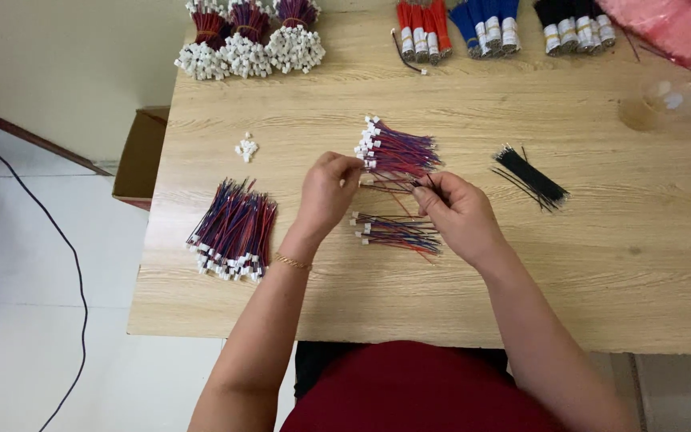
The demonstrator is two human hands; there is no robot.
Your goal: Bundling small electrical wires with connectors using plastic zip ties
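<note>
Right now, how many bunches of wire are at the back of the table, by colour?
White-plug bunches: 3
Red bunches: 1
Blue bunches: 1
Black bunches: 1
Total: 6

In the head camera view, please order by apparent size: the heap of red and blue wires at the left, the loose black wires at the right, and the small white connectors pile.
1. Heap of red and blue wires.
2. Loose black wires.
3. Small white connectors pile.
</note>
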